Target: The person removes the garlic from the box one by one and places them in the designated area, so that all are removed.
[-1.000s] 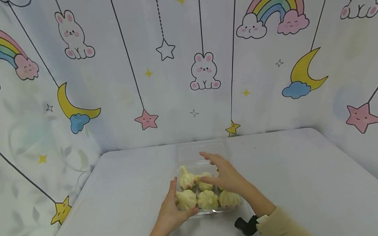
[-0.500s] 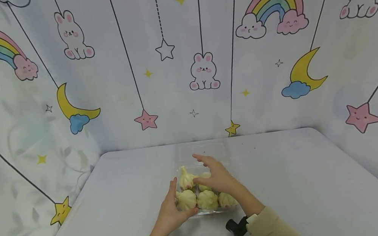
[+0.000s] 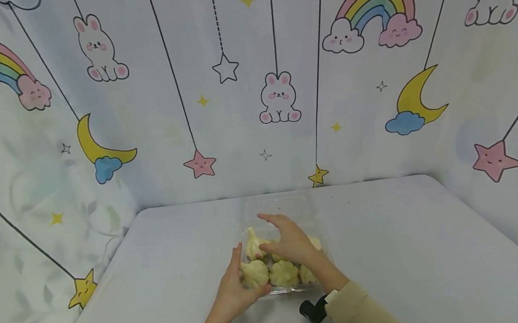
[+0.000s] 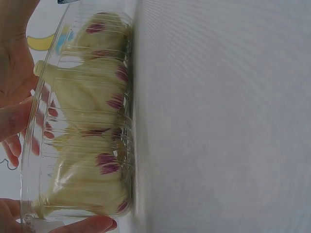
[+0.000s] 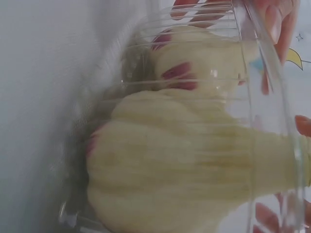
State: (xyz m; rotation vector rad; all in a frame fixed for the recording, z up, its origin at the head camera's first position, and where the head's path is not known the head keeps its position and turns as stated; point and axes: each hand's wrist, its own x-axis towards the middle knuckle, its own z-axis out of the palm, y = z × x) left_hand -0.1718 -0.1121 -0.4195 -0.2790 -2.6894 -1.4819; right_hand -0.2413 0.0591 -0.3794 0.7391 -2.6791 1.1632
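Relation judged critical: back-left bulb (image 3: 254, 241) vs right hand (image 3: 290, 241). Bulb was seated in the back-left corner of the clear box (image 3: 290, 290), just left of the right palm, at the mouth of the thumb-finger gap. In the head view its right flank was overlapped by the right thumb tip; whether contact was made couldn't be told. Bulb's long axis was set near upright, base to stem, stem tipped slightly left.

Right hand was judged better placed: poised over the back row from the right, fingers extended leftward, thumb spread well apart from them. Nothing was seen gripped. Back-middle bulb was mostly covered by it.

Left hand (image 3: 231, 286) was placed at the box's front-left corner: fingers straight along the left wall, thumb laid along the front. Corner was braced, not wrapped; left fingertips were near the same bulb but outside the wall.

Box was rested on the white table (image 3: 157, 275), lid (image 3: 286, 203) laid back on the far side. Front row was filled by three bulbs, the middle one (image 3: 284, 273) uncovered.
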